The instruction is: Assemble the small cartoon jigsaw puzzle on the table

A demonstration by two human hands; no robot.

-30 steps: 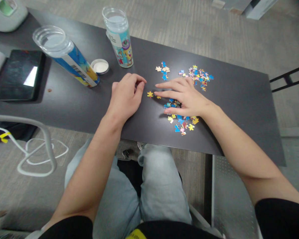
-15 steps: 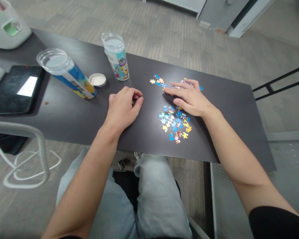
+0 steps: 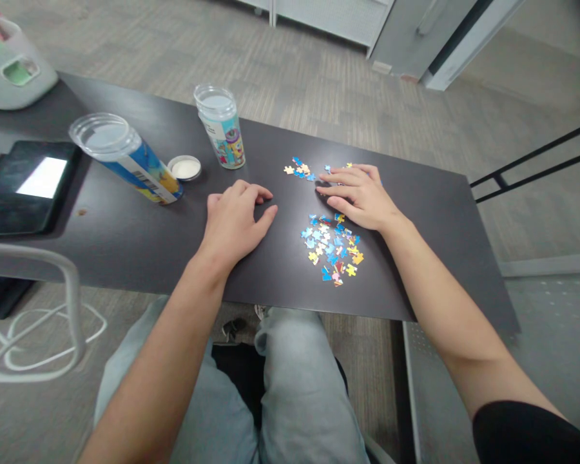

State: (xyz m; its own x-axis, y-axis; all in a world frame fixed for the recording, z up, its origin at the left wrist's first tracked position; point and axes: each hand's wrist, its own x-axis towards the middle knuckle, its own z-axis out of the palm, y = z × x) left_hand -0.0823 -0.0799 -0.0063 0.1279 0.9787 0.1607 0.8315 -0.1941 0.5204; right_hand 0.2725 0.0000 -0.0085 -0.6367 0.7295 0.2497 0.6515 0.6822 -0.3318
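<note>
My right hand (image 3: 355, 196) lies palm down with fingers spread over some jigsaw pieces (image 3: 327, 169), which it partly hides. Just below it, nearer to me, is a loose pile of colourful jigsaw pieces (image 3: 333, 248). A smaller cluster of jigsaw pieces (image 3: 298, 170) sits to the left of its fingertips. On the tabletop (image 3: 265, 270), left of the pieces, rests my left hand (image 3: 234, 222). Its fingers are loosely bent, the thumb stands apart from them, and nothing shows in it.
A clear-topped blue canister (image 3: 142, 164) and a teal cartoon-printed canister (image 3: 226, 135) stand at the left, with a round lid (image 3: 184, 169) between them. Farther left are a black tablet (image 3: 19, 200) and a white container (image 3: 17, 71). A white tubular frame (image 3: 75, 303) rises near the table's front edge.
The view has shifted slightly. My right hand has moved a little over the pieces, its fingers still spread. My left hand stays in about the same place.
</note>
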